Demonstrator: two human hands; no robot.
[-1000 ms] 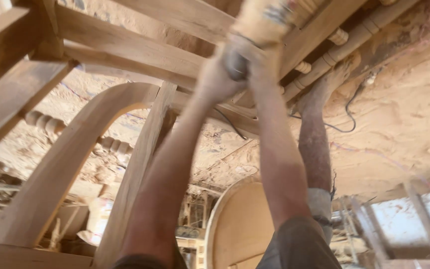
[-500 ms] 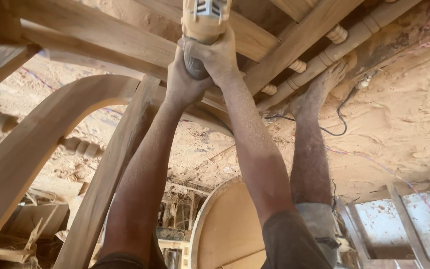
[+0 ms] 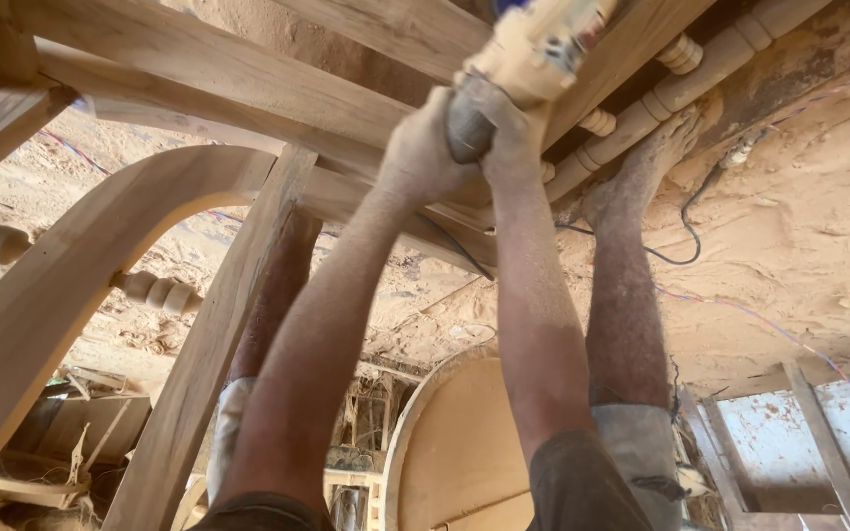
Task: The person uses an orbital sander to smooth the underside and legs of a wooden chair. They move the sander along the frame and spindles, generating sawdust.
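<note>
Both my hands grip a cream-coloured power tool at the top of the view, held against a pale wooden beam. My left hand wraps the tool's dark handle from the left. My right hand clasps the same handle from the right, touching the left hand. Both forearms are dusted with sawdust. The tool's working end is cut off by the top edge. A dusty bare foot stands by a turned wooden spindle rail.
The furniture frame has a curved arch piece, a straight slat and more turned spindles. A black cable trails over the sawdust-covered floor. A round-topped wooden panel lies below, with wood scraps at the lower left.
The hands and tool have shifted right along the beam, and the tool now tilts to the right. The view has swung, showing more of the frame's left side.
</note>
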